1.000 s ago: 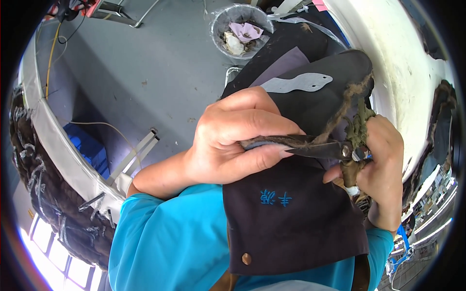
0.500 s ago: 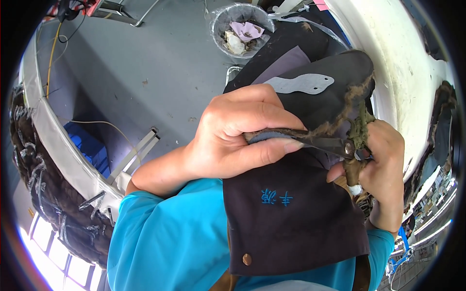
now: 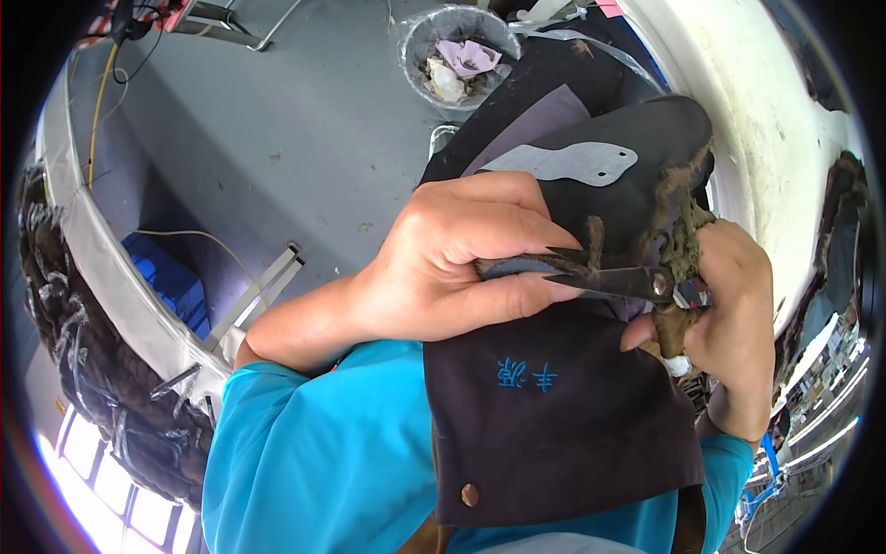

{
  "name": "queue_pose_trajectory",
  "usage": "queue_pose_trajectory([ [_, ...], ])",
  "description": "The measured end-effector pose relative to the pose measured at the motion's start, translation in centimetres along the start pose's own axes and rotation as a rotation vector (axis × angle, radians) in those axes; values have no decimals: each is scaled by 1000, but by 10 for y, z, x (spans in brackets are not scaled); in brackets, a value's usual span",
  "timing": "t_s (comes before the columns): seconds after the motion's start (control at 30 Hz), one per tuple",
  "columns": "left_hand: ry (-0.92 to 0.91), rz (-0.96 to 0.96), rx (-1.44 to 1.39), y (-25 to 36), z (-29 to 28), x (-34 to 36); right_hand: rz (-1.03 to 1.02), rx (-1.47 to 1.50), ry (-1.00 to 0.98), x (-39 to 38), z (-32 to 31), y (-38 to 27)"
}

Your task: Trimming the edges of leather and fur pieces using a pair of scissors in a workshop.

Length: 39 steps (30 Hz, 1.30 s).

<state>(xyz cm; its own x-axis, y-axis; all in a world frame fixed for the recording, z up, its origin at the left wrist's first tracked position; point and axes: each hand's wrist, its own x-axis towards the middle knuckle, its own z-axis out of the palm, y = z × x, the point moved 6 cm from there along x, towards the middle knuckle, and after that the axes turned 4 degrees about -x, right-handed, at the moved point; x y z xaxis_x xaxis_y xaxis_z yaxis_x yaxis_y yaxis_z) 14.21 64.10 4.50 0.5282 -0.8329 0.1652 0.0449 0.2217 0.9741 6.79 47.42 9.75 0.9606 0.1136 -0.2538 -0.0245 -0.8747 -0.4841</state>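
Note:
A dark, sole-shaped piece (image 3: 660,129) with brown fur along its edge lies across my lap, bearing a pale grey waisted plate (image 3: 572,166) with small holes. My left hand (image 3: 457,254) pinches the near part of this piece between thumb and fingers, its furry rim showing between them. In my right hand (image 3: 736,286) is a pair of scissors (image 3: 632,282), whose handles are wrapped in green and brown cloth. The blades are parted around the furry edge, their tips close to my left fingertips. A thin fur strip (image 3: 595,240) sticks up beside the blades.
A lined waste bin (image 3: 413,60) with scraps stands on the grey floor ahead. A white curved surface (image 3: 738,138) runs along my right. Dark furry bundles (image 3: 120,369) lie to the left beyond a pale rim, near a blue crate (image 3: 171,282).
The scissor blades have moved left along the furry edge and spread apart. A fur strip now stands up off the edge. My left hand has shifted only slightly.

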Motion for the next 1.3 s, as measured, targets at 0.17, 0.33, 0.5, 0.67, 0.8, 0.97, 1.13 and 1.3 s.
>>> queue_pose_trajectory([
  [0.17,-24,-51,1,-2,2,0,48,40,-12,-6,4,3],
  [0.33,-27,-63,-14,-4,4,0,43,108,-25,-9,9,5],
  [0.5,-34,-64,-20,-7,5,0,48,122,-89,-8,8,6],
  [0.67,-34,-69,0,-6,7,1,73,75,-91,-11,9,7],
  [0.8,-42,-52,37,-4,6,1,82,96,-60,-14,8,6],
  [0.97,-35,-61,-7,-6,7,-1,93,139,-55,-16,6,6],
  [1.13,-24,-66,-9,-4,7,0,68,89,-63,-12,7,3],
  [1.3,-8,-65,-16,-6,7,-1,59,96,-35,-10,9,2],
])
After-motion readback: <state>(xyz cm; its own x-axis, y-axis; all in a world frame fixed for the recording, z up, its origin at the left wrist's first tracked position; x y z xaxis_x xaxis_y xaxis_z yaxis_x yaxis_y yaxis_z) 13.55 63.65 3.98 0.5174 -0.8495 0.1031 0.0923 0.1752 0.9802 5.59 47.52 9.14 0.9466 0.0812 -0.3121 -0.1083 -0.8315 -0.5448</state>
